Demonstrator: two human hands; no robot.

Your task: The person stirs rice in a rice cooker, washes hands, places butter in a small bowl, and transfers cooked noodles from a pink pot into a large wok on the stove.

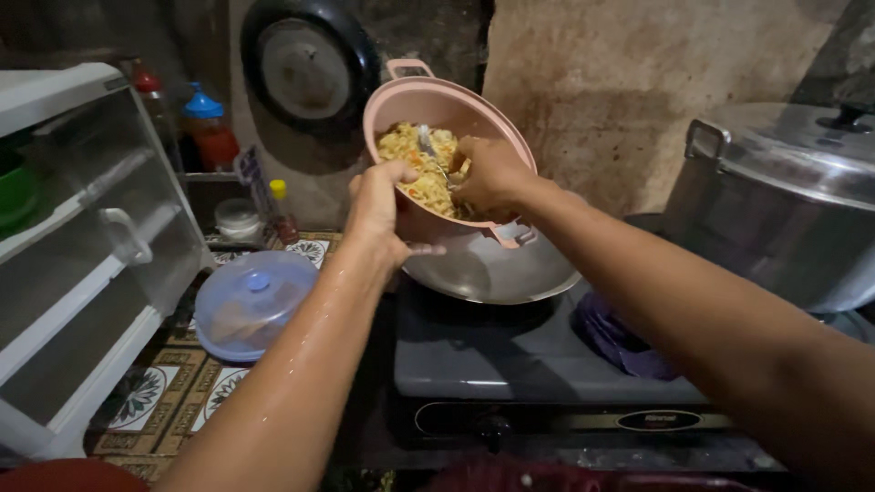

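Pink plastic filled the person's left hand (381, 211), which was clamped on the rim of a pink bowl (437, 105) tipped steeply toward them over a metal wok (492, 269). Their right hand (492, 173) was closed around what looked like a fork (427, 141), its prongs buried in the yellow noodles (419, 169) clinging inside the bowl. To my eye the bowl was light and fairly stiff, though slick where wet fingers met it; the rim or the small side handle seemed the safest hold. The noodles looked soft, sticky and apt to slide out in clumps. Below the wok sat a dark gas stove (510, 355), a purple cloth (620, 337) on it, and a big lidded aluminium pot (784, 191) beside. Left of it, a blue-lidded container (251, 301) rested on patterned tiles (146, 396) near a white rack (82, 273), against a stained wall (629, 82).
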